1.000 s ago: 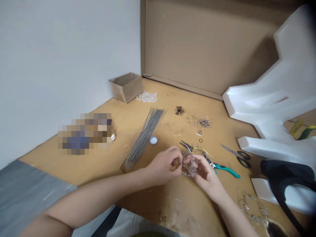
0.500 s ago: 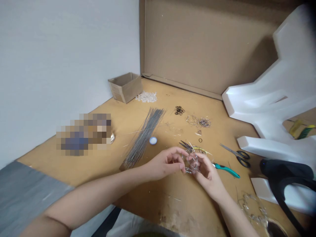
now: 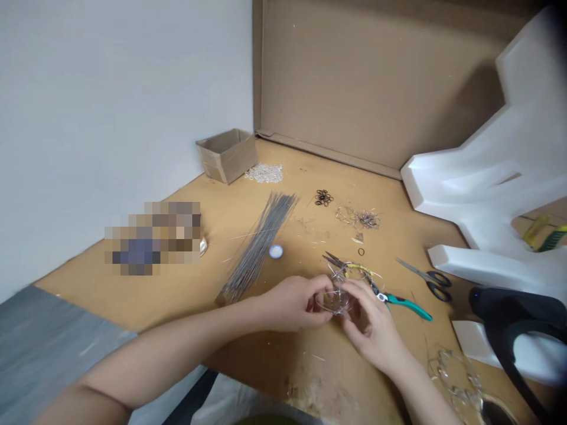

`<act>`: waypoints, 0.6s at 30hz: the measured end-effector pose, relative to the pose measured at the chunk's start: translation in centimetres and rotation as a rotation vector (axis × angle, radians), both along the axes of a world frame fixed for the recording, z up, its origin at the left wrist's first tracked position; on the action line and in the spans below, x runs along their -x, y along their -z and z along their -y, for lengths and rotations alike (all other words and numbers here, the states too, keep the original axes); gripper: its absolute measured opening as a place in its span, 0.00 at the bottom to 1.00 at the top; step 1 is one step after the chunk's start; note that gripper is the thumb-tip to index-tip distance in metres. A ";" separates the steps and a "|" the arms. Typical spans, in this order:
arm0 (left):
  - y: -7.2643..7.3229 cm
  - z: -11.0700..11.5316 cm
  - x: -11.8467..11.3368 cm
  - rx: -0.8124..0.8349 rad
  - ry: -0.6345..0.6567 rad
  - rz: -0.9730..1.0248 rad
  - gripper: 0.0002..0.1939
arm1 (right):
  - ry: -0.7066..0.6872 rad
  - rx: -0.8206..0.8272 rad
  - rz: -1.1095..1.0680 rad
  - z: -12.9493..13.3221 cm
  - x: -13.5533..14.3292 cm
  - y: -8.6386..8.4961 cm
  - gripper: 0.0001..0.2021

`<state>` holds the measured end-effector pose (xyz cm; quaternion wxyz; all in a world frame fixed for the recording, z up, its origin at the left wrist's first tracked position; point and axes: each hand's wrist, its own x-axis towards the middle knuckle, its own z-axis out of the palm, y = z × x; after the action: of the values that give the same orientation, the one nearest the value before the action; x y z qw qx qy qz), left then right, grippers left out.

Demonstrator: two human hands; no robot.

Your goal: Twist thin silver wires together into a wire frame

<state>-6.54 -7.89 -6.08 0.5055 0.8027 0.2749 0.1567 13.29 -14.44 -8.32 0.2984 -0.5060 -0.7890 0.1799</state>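
Between my hands is a small looped piece of thin silvery wire, held just above the table. My left hand pinches its left side with curled fingers. From the right, my right hand grips the same wire piece, thumb and fingers closed on its edge. Finer details of the loops are blurred and partly covered by the fingers. Just beyond the hands lie pliers with dark jaws and yellow on them. A teal-handled tool rests to the right of my right hand.
A bundle of straight grey wires lies left of a small white-and-blue round dish. Further back are a cardboard box, clear beads, black rings and bent wire pieces. Scissors and white foam are at right.
My hands have drawn closer together and slightly lower around the wire piece, and its position between the fingers has turned. More of the pliers shows now.
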 end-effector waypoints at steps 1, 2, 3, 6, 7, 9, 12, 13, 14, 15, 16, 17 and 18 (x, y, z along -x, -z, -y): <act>-0.2 -0.2 0.1 0.016 -0.003 -0.001 0.10 | 0.005 -0.002 -0.003 0.0 0.0 0.0 0.28; -0.4 -0.3 0.3 0.046 0.001 0.007 0.09 | 0.013 -0.004 -0.010 0.0 0.0 0.0 0.27; -0.5 -0.4 0.4 0.083 0.009 0.023 0.09 | 0.023 -0.009 -0.017 0.0 0.0 0.1 0.27; -0.5 -0.6 0.5 0.166 0.002 0.103 0.11 | 0.052 -0.035 -0.021 0.0 0.0 0.2 0.26; -0.5 -0.5 0.4 0.159 -0.025 0.126 0.10 | 0.062 -0.045 -0.020 -0.1 0.0 0.3 0.26; -0.3 -0.3 0.3 0.111 -0.096 0.143 0.09 | 0.078 -0.052 -0.031 -0.1 0.1 0.4 0.26; -0.3 -0.1 0.1 0.051 -0.167 0.114 0.06 | 0.084 -0.013 -0.080 -0.1 0.4 0.6 0.25; -0.4 0.0 0.1 0.038 -0.179 0.101 0.05 | 0.082 0.014 -0.099 -0.1 0.5 0.6 0.25; -0.5 0.0 0.1 0.024 -0.189 0.091 0.05 | 0.081 0.038 -0.118 -0.1 0.6 0.6 0.25; -0.5 0.0 0.1 0.004 -0.200 0.084 0.04 | 0.080 0.056 -0.133 0.0 0.7 0.7 0.25; -0.6 -0.1 0.1 -0.021 -0.213 0.076 0.04 | 0.077 0.062 -0.141 0.0 0.7 0.7 0.25; -0.6 -0.1 0.1 -0.050 -0.225 0.067 0.04 | 0.072 0.057 -0.143 0.0 0.7 0.7 0.25; -0.6 -0.1 0.1 -0.083 -0.234 0.053 0.03 | 0.065 0.044 -0.141 0.0 0.7 0.7 0.25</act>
<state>-6.68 -7.74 -5.45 0.4571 0.7810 0.3465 0.2473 12.60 -14.47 -9.06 0.3475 -0.5242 -0.7450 0.2225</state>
